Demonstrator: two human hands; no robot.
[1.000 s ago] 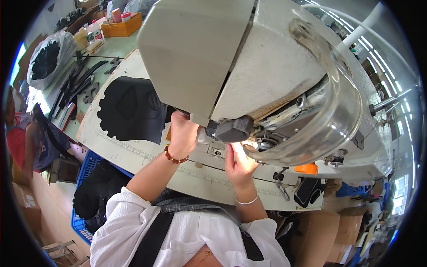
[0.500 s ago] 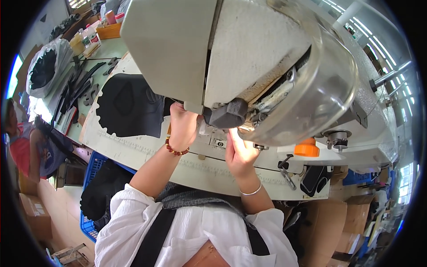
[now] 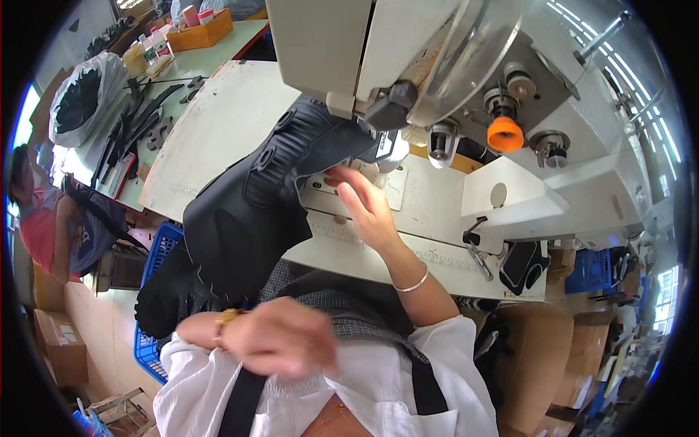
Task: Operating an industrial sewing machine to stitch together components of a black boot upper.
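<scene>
A black leather-like piece with raised ribs (image 3: 251,189) lies across the white table, draping over its front edge. One end of it reaches under the head of a sewing machine (image 3: 313,44). My right hand (image 3: 366,207), wearing a silver bangle, is beside the piece's inner edge with fingers stretched out and nothing in its grip. Close to my body, my left hand (image 3: 284,336) hangs in the air, away from the piece. Motion smears its fingers, so I cannot tell their state.
Left of the machine, a green table (image 3: 251,33) carries black strips (image 3: 120,138), bottles and a plastic bag of black pieces (image 3: 80,102). A blue basket (image 3: 149,357) holds black pieces below. A cutter (image 3: 479,262) lies at the table's front right. Another person (image 3: 47,226) sits far left.
My left hand has left the machine and come back toward my body. The black piece now spreads over the table's front edge in folds. My right hand has opened and shifted slightly up and left.
</scene>
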